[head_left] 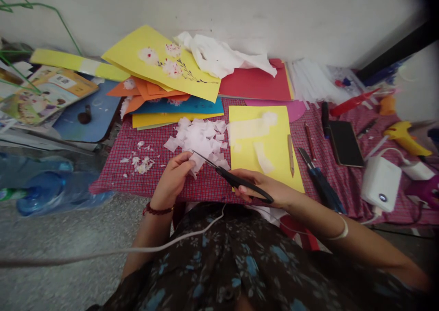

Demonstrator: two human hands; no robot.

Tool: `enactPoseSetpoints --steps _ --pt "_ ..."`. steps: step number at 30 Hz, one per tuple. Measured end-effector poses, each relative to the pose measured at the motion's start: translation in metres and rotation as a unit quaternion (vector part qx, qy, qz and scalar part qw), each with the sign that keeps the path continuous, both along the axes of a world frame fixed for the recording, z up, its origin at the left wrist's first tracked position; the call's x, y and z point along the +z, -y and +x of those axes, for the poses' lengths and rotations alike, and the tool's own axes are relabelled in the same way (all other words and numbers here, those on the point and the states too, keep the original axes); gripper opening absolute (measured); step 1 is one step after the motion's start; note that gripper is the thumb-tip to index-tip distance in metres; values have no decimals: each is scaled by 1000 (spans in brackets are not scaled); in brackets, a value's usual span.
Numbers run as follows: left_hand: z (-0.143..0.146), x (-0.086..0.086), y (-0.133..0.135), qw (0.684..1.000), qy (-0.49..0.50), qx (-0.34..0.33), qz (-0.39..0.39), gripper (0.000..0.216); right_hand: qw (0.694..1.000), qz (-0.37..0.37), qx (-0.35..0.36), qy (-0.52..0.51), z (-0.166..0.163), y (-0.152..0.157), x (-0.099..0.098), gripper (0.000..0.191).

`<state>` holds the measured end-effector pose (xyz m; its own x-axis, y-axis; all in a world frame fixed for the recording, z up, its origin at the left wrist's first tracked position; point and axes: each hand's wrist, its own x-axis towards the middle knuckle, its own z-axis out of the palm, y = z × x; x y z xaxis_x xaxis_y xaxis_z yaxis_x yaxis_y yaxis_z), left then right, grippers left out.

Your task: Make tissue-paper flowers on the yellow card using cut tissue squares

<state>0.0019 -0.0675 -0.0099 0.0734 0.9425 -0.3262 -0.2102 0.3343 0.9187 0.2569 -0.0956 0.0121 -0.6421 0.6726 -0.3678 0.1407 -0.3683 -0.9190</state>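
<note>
Between the thumb and fingers of my left hand [174, 174] is a small piece of thin white paper [196, 163]. My right hand [257, 186] grips black-handled scissors [236, 180], whose blades point left and meet the paper's upper edge. Just beyond my hands lies a heap of cut white paper squares [200, 136]. Small white scraps [142, 163] are scattered left of it. To the right, a yellow sheet [245, 160] carries pale paper strips [263, 158] and a pencil [291, 155] along its right side.
Behind the heap, coloured papers are stacked under a yellow card with blossoms [195, 73], beside crumpled white tissue [219, 57]. On the right are a utility knife [320, 183], a black phone-like slab [346, 143], a white power bank [381, 183] and a yellow glue gun [406, 137]. A white cable [154, 247] crosses my front.
</note>
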Motion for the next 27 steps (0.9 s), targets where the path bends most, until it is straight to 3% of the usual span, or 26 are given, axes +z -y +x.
enactPoseSetpoints --steps 10,21,27 --pt "-7 -3 1 999 13 14 -29 21 995 -84 -54 -7 -4 4 -9 65" --pt "-7 -2 -6 990 65 121 20 26 999 19 28 8 1 -5 0 56" --pt "-11 -3 -9 996 78 26 30 43 997 31 62 17 2 -8 4 66"
